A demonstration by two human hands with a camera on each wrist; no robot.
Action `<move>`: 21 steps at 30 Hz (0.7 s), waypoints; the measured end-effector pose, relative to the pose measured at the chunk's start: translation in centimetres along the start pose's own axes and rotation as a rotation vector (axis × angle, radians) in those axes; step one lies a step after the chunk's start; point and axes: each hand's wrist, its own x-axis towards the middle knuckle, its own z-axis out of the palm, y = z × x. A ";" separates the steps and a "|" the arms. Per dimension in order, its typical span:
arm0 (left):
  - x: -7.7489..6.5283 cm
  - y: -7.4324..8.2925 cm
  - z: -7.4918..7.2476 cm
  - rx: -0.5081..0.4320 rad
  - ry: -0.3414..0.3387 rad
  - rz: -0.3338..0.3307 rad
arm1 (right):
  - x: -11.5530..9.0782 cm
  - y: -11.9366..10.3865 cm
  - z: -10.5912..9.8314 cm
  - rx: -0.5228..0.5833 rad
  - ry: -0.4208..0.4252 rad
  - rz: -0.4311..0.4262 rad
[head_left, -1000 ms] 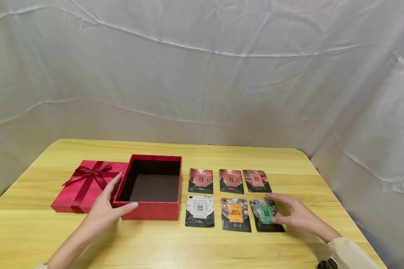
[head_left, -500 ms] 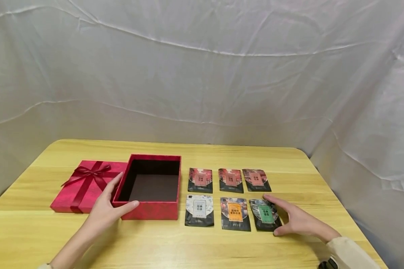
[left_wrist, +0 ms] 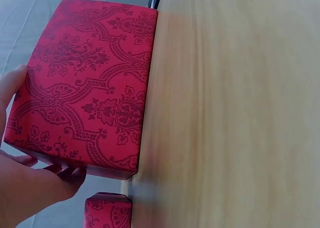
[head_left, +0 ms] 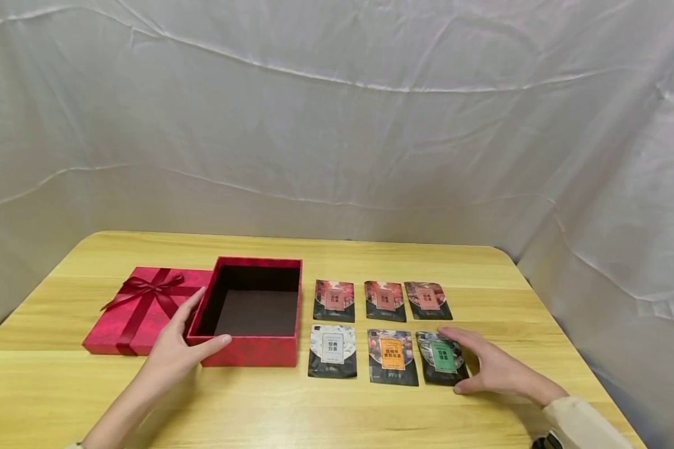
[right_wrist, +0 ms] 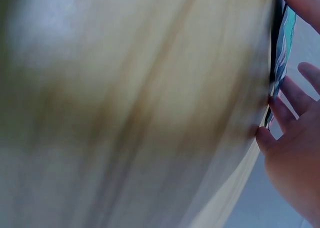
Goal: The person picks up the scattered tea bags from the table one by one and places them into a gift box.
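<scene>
In the head view my left hand (head_left: 171, 352) holds the near left corner of a red gift box (head_left: 253, 352), its thumb on the front wall and fingers along the left side. The left wrist view shows the patterned wall of the box (left_wrist: 85, 87) between thumb and fingers. My right hand (head_left: 494, 365) grips a green-labelled tea sachet (head_left: 442, 357) on the table, thumb at its near right corner and fingers at the far right edge. In the right wrist view the sachet (right_wrist: 285, 32) appears nearly edge-on between thumb and fingers.
A red lid (head_left: 103, 333) with a ribbon bow lies left of the box. White-labelled (head_left: 332, 352) and orange-labelled sachets (head_left: 393, 358) lie between box and right hand. Behind them are three red-labelled sachets, one nearest the box (head_left: 334, 301). Grey cloth (head_left: 337, 156) hangs behind the wooden table (head_left: 258, 411).
My right thumb has moved from over the green-labelled sachet to its near right corner, and the sachet has shifted slightly left. The left hand stays at the box.
</scene>
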 end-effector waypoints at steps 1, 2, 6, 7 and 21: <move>0.0 0.0 0.0 0.002 -0.001 -0.003 | 0.0 -0.1 0.0 -0.008 0.007 -0.001; 0.0 0.0 0.0 0.003 -0.001 -0.004 | 0.0 -0.1 0.1 -0.018 0.014 0.000; 0.0 -0.1 0.0 0.008 -0.003 -0.012 | -0.1 -0.4 0.3 -0.057 0.050 -0.016; 0.0 -0.1 0.0 0.009 -0.003 -0.013 | -0.1 -0.5 0.3 -0.065 0.057 -0.021; 0.0 -0.1 0.0 -0.022 -0.003 0.003 | 0.2 -1.9 0.7 -0.094 0.148 -0.083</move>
